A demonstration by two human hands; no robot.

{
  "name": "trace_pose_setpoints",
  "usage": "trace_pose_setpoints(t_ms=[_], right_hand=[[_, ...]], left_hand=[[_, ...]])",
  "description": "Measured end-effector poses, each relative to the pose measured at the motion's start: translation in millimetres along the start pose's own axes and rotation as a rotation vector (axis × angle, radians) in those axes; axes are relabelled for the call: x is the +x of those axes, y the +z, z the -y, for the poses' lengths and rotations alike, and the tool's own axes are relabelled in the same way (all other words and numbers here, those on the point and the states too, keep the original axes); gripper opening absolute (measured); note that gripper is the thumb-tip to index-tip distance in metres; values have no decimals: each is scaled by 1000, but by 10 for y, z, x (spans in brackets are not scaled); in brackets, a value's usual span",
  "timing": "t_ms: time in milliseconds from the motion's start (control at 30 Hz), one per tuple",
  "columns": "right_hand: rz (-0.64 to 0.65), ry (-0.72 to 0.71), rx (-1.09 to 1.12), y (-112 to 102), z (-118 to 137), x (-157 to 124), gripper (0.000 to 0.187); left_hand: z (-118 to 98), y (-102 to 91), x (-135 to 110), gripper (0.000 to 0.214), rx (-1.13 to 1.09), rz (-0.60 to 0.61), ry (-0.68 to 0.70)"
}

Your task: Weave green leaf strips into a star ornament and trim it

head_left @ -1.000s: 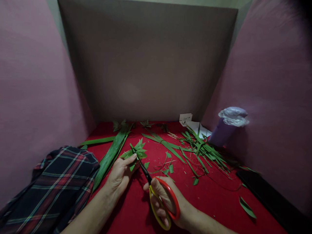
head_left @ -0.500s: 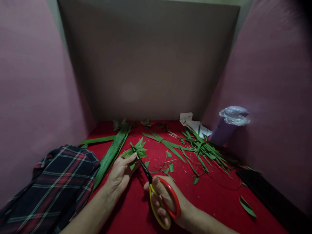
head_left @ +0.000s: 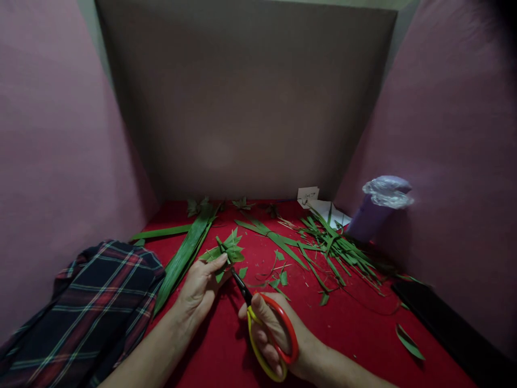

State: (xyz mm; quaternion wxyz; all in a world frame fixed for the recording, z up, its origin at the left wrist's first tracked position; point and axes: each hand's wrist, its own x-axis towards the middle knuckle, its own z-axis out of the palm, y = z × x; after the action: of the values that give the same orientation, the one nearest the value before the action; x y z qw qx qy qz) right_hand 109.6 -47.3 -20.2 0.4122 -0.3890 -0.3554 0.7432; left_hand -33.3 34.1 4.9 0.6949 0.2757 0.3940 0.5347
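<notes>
My left hand (head_left: 201, 289) pinches a small folded green leaf piece with pointed tips (head_left: 229, 249) just above the red table (head_left: 355, 328). My right hand (head_left: 270, 337) grips scissors with red and yellow handles (head_left: 271, 328). Their dark blades point up and left, and the tips meet the leaf piece right beside my left thumb. Both hands sit close together at the front centre.
Long green leaf blades (head_left: 183, 253) lie left of my hands, with a plaid cloth (head_left: 86, 307) further left. Cut leaf strips (head_left: 331, 248) are scattered to the right, near a purple cylinder with a plastic-covered top (head_left: 377, 207) and white paper (head_left: 319, 205). Cardboard walls enclose the table.
The scissors and my right hand have shifted slightly downward. The left hand and leaf piece stay almost still.
</notes>
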Motion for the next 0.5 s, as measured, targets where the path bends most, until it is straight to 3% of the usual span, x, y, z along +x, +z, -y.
trace_pose_setpoints(t_ms=[167, 267, 400, 500], right_hand=[[-16, -38, -93, -22, -33, 31, 61], [-122, -140, -274, -43, -4, 62, 47], [-323, -277, -790, -119, 143, 39, 23], [-477, -395, -1289, -200, 257, -4, 36]], left_hand=[[-39, -20, 28, 5, -24, -30, 13], [-72, -37, 57, 9, -59, -104, 11], [-72, -72, 85, 12, -103, -145, -4], [-40, -86, 87, 12, -110, -126, -3]])
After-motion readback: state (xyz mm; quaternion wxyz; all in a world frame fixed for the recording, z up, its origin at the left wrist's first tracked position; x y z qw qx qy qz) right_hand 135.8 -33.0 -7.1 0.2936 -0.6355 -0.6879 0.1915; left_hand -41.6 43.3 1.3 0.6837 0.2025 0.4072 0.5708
